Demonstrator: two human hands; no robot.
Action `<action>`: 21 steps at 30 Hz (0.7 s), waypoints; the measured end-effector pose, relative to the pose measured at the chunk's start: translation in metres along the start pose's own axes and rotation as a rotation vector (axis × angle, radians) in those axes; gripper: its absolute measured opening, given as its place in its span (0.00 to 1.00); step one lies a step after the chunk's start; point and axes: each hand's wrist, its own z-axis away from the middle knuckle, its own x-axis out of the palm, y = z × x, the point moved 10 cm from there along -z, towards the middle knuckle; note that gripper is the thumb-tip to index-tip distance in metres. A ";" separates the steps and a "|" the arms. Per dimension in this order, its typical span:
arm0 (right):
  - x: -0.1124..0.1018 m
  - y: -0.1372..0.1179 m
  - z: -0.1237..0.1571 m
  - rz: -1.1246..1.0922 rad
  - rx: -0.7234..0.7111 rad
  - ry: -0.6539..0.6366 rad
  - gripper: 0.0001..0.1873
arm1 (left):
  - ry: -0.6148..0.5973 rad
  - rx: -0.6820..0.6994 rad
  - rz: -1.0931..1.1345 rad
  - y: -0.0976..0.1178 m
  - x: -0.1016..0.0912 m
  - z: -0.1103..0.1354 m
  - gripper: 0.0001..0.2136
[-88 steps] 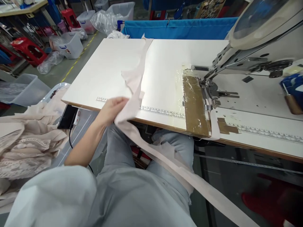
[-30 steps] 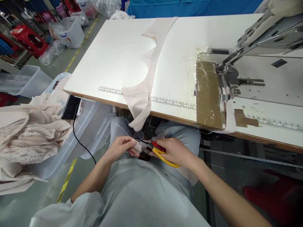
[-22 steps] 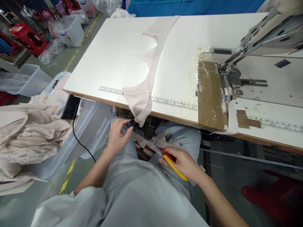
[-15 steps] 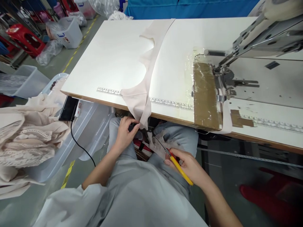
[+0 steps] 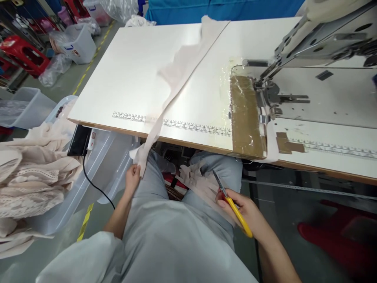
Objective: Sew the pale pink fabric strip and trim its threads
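My left hand (image 5: 133, 180) is closed on the near end of a long pale pink fabric piece (image 5: 184, 67). That piece runs from the far edge of the white sewing table (image 5: 123, 70), across the printed ruler, and over the front edge. My right hand (image 5: 240, 206) grips yellow-handled scissors (image 5: 238, 215) above my lap, their blades pointing up and to the left. Under the scissors, crumpled pale fabric scraps (image 5: 197, 179) lie over my thighs.
A sewing machine (image 5: 271, 90) stands at the right, with brown tape (image 5: 246, 118) beside its foot. Left of the table, pale lace-edged garments (image 5: 38, 177) are heaped over a clear plastic bin (image 5: 100, 157). A black power bank (image 5: 79, 140) with a cable sits at the table's corner.
My left hand has moved left and toward me, drawing the fabric into a slanting strip across the table. My right hand and the scissors have shifted slightly right and down.
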 end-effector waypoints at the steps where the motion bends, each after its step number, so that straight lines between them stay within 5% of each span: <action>1: 0.001 0.002 0.000 -0.014 0.006 -0.003 0.22 | 0.038 0.000 -0.022 -0.007 -0.012 0.003 0.11; 4: 0.006 0.003 -0.002 -0.054 0.008 -0.022 0.23 | 0.043 0.028 -0.092 -0.005 -0.018 0.023 0.12; 10: 0.027 -0.015 -0.009 -0.070 -0.061 -0.161 0.24 | -0.590 0.118 -0.011 0.066 0.087 0.078 0.19; 16: 0.029 -0.039 -0.010 -0.057 -0.065 -0.316 0.26 | -0.311 0.466 -0.311 0.121 0.086 0.076 0.14; 21: 0.041 -0.046 -0.015 -0.034 -0.121 -0.481 0.23 | -0.564 0.089 -0.015 0.090 0.101 0.075 0.17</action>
